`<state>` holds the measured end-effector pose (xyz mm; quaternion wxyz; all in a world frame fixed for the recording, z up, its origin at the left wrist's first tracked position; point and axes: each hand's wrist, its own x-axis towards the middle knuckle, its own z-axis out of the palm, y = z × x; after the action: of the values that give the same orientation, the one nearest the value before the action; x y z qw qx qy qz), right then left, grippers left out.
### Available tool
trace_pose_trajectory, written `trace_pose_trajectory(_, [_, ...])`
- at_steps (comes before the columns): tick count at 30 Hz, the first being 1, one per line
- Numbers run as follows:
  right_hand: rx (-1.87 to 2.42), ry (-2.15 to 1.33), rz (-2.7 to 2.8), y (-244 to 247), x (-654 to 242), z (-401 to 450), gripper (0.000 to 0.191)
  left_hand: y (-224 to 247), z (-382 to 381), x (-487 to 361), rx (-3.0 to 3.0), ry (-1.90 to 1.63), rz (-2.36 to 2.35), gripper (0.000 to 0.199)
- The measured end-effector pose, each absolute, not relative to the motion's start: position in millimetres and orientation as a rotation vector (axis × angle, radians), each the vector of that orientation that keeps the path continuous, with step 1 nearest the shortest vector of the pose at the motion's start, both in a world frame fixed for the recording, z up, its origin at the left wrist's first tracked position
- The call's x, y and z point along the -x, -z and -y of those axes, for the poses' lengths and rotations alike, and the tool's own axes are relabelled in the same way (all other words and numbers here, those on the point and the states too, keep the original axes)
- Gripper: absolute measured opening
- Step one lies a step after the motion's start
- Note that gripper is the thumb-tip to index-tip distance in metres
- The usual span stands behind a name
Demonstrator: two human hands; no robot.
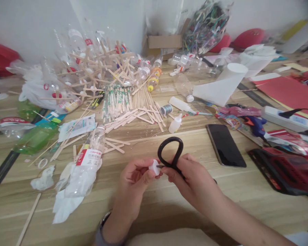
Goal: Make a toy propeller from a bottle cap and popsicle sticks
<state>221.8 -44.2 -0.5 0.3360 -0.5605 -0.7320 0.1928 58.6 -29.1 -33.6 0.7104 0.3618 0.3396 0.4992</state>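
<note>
Between the thumb and fingers of my left hand (136,181) is a small white bottle cap (155,167). My right hand (192,177) grips a pair of black-handled scissors (170,155), one handle loop sticking up above the fingers. The scissors' dark tip points left and meets the cap; whether it has gone through, I cannot tell. Both hands are close together over the table's front middle. Left of them lies a clear plastic bottle (84,164) with a red and white label. A black phone (226,145) rests to the right of my right hand.
Popsicle sticks (133,118) and skewers (143,97) lie beyond my hands, before a heap of bottles. A small white squeeze bottle (175,123) and a thread spool (166,109) stand nearby. At the right are a blue glue gun (255,124), a power strip (284,118) and a dark red case (284,174).
</note>
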Motion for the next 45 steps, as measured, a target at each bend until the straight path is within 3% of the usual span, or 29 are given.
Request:
trace_pose_trajectory(6, [1.500, -1.167, 1.555, 1.1, -215.7, 43.6, 0.020, 34.1, 29.0, -56.1, -0.941, -1.096, -0.823, 0.023])
trace_pose_trajectory(13, [1.359, -1.829, 1.050, 8.3, -216.3, 41.2, 0.049, 29.9, 31.1, -53.9, -1.198, -1.125, -0.954, 0.023])
trace_pose_trajectory(15, [1.402, -1.680, 1.191, 9.1, -217.9, 41.1, 0.043, 30.4, 30.9, -54.2, -1.145, -1.110, -0.955, 0.023])
trace_pose_trajectory(19, [1.459, -0.665, 1.828, 8.4, -222.8, 41.1, 0.024, 32.7, 27.1, -55.0, -0.953, -1.018, -0.944, 0.026])
trace_pose_trajectory(21, [1.400, -0.373, 1.963, 8.2, -223.6, 40.7, 0.023, 33.6, 25.0, -54.8, -0.926, -1.006, -0.947, 0.028])
trace_pose_trajectory(23, [1.434, -0.484, 1.932, 7.9, -222.5, 39.7, 0.021, 34.3, 23.9, -53.8, -0.965, -1.003, -0.959, 0.027])
trace_pose_trajectory(25, [1.506, -0.875, 1.751, 7.6, -220.6, 38.2, 0.020, 35.0, 24.4, -52.3, -1.056, -1.012, -0.966, 0.025])
trace_pose_trajectory(29, [1.367, -1.727, 1.151, 9.1, -217.6, 35.5, 0.040, 35.8, 29.2, -50.4, -1.285, -1.109, -1.001, 0.022])
trace_pose_trajectory(32, [1.164, -2.038, 0.726, 12.2, -214.1, 36.2, 0.047, 34.1, 32.2, -51.5, -1.327, -1.170, -1.033, 0.020])
trace_pose_trajectory(35, [1.148, -1.960, 0.650, 15.4, -208.2, 38.7, 0.046, 31.1, 31.2, -54.0, -1.162, -1.153, -1.026, 0.019])
trace_pose_trajectory(40, [1.287, -1.514, 0.954, 16.4, -206.5, 40.9, 0.046, 29.1, 23.8, -56.2, -0.844, -1.109, -0.984, 0.021])
trace_pose_trajectory(45, [1.389, -1.164, 1.111, 12.0, -214.2, 43.0, 0.033, 24.6, 20.6, -57.6, -0.559, -1.045, -0.795, 0.022])
